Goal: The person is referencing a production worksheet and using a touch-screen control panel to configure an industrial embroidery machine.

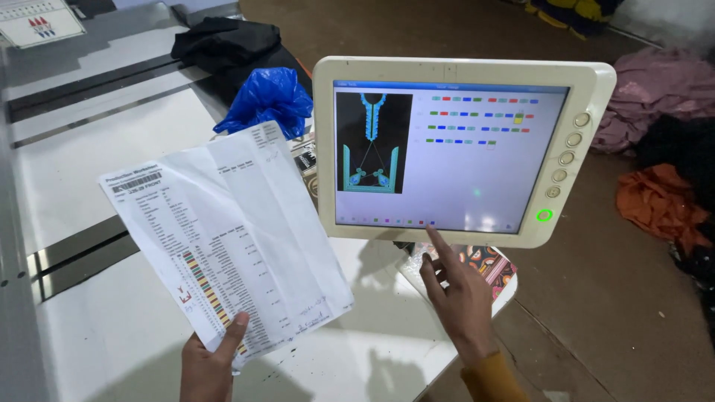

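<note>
My left hand [210, 365] grips the lower edge of a creased white printed sheet [223, 238] with columns of text and a strip of small coloured squares, held up at the lower left. My right hand [456, 294] reaches up with its index finger extended, the tip touching the bottom edge of a touchscreen in a cream-coloured monitor [458, 149]. The screen shows a blue embroidery design on black at its left and rows of small coloured blocks at its right. A column of round buttons runs down the monitor's right bezel, the lowest one lit green [544, 216].
A white machine table [112, 313] with dark slots lies under the sheet. A blue plastic bag [268, 100] and black cloth [227, 45] sit behind it. Patterned booklets [488, 260] lie under the monitor. Pink [655, 89] and orange [659, 201] fabric heaps lie on the brown floor at right.
</note>
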